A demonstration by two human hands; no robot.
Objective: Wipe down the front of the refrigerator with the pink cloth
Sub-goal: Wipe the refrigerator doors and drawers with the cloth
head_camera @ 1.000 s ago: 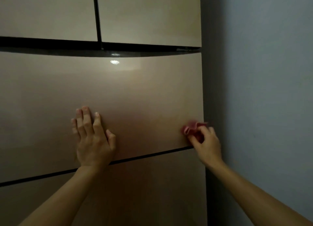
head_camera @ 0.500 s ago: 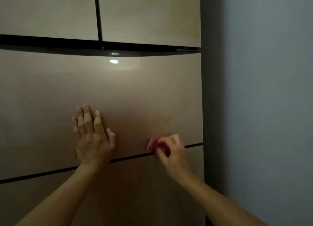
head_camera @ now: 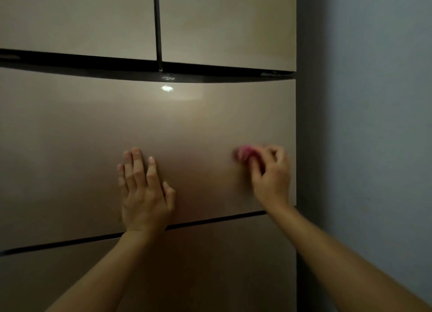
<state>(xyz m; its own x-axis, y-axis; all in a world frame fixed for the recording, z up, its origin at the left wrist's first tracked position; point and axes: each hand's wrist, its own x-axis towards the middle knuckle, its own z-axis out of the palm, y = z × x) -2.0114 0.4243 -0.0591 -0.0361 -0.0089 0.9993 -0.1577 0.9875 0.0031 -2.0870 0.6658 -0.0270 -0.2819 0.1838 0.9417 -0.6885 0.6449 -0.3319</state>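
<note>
The refrigerator (head_camera: pixel 198 124) has a glossy bronze front that fills most of the view, with two upper doors and wide drawer panels below. My left hand (head_camera: pixel 142 194) lies flat on the middle panel, fingers straight and pointing up. My right hand (head_camera: pixel 271 173) grips a bunched pink cloth (head_camera: pixel 243 153) and holds it against the same panel near its right edge. The cloth and the right hand are blurred by motion, and most of the cloth is hidden under the fingers.
A grey-blue wall (head_camera: pixel 374 136) runs along the right side, close to the refrigerator's dark side edge (head_camera: pixel 306 136). Dark gaps separate the panels, one above the hands (head_camera: pixel 140 66) and one below them (head_camera: pixel 210 220). A light glare (head_camera: pixel 167 88) shows near the panel's top.
My right hand swept the cloth left along the panel's lower edge, then moved back to the right and higher up. The left hand has stayed flat in the same spot.
</note>
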